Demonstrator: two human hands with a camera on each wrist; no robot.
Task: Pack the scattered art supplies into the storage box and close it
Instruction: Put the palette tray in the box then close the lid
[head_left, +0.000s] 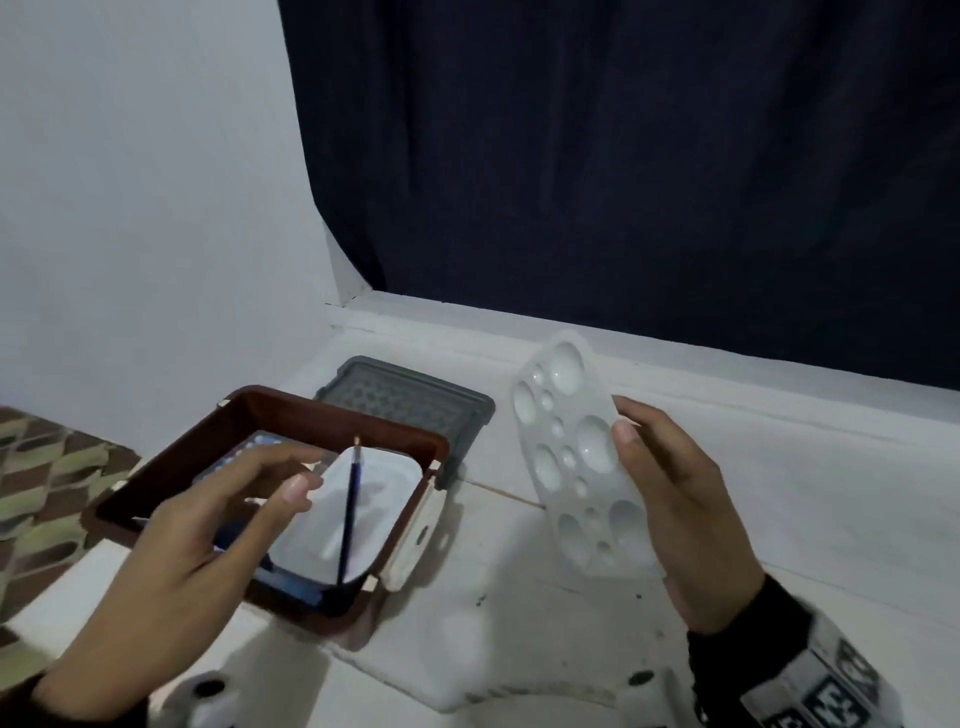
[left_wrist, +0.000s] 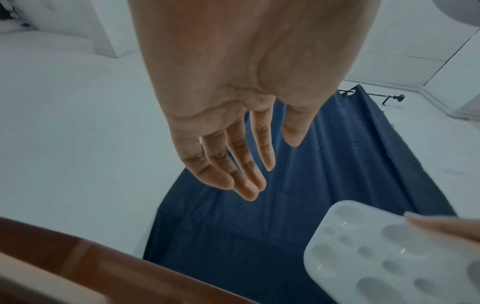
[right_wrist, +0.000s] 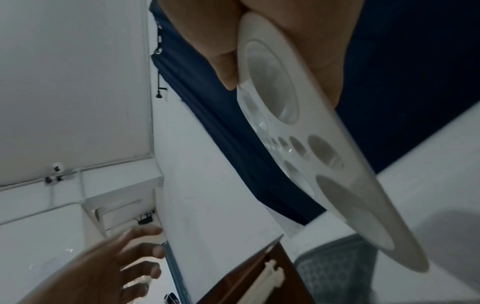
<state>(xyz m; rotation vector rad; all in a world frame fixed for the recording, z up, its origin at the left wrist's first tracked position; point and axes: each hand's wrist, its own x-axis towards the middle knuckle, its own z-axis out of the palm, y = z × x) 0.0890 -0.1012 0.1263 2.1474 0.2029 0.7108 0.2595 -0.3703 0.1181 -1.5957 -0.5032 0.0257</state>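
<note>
A brown storage box (head_left: 156, 478) stands open on the white surface, with a white latch (head_left: 421, 535) on its right side. Inside lie a white tray (head_left: 384, 488) and a blue pencil (head_left: 349, 519) leaning upright, beside a blue-topped item (head_left: 260, 442). My left hand (head_left: 244, 499) hovers over the box with relaxed, empty fingers (left_wrist: 244, 176). To the right of the box, above the surface, my right hand (head_left: 670, 493) grips a white paint palette (head_left: 576, 457) with round wells, tilted on edge. In the right wrist view the palette (right_wrist: 311, 148) runs out from my palm.
A grey perforated lid (head_left: 410, 400) lies flat just behind the box. A dark blue curtain (head_left: 623, 156) hangs behind a white ledge (head_left: 675, 358). A patterned mat (head_left: 47, 467) lies at the left. A white wall (head_left: 145, 208) closes the far left.
</note>
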